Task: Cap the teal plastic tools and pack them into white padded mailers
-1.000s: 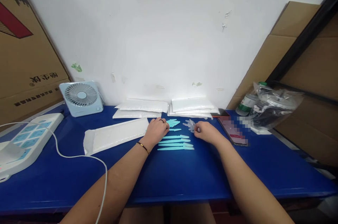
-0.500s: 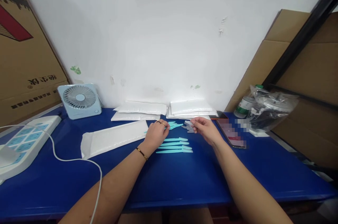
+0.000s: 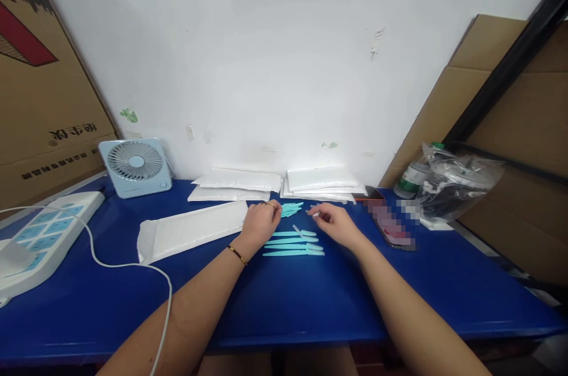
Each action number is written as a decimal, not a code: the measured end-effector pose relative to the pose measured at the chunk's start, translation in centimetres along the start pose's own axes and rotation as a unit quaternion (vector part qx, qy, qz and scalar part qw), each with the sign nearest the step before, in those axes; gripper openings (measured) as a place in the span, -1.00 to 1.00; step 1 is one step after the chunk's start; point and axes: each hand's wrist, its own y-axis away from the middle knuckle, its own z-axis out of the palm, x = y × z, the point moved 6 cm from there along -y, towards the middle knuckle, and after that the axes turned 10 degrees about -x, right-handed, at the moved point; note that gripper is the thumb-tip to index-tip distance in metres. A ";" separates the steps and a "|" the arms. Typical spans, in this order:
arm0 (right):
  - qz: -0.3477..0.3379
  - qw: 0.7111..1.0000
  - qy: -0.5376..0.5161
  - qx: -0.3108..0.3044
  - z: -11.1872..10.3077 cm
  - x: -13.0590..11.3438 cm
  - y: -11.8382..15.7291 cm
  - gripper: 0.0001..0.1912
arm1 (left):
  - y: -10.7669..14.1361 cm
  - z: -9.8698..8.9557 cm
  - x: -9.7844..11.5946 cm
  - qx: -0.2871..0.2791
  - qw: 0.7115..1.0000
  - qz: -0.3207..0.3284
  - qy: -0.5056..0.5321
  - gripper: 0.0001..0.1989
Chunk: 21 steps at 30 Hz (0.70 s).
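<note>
Several turquoise sticks with pale covers [image 3: 293,253] lie side by side on the blue table. A small translucent piece [image 3: 297,230] rests slanted across the top one. Behind them is a loose pile of turquoise sticks [image 3: 291,209]. My left hand [image 3: 262,222] is closed at the left edge of this pile; what its fingers hold is hidden. My right hand [image 3: 333,223] is right of the pile, its fingers pinched on something pale too small to make out. A white padded envelope [image 3: 195,230] lies left of my left hand.
White envelopes are stacked at the wall on the left [image 3: 239,180] and right [image 3: 323,181]. A blue fan [image 3: 136,167] and a power strip [image 3: 53,234] with a white cable stand left. A phone [image 3: 393,228], a bottle [image 3: 411,180] and a plastic bag [image 3: 461,184] are right.
My right hand has shifted slightly left and lower, and the translucent pieces at its fingertips show less. A small translucent piece now lies across the top stick of the row. My left hand moved slightly left.
</note>
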 end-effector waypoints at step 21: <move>-0.084 0.994 0.066 -0.006 2.8 -4.9 -0.5 -0.91 | -0.1 0.2 -0.4 0.000 1.000 -0.009 0.015 -0.77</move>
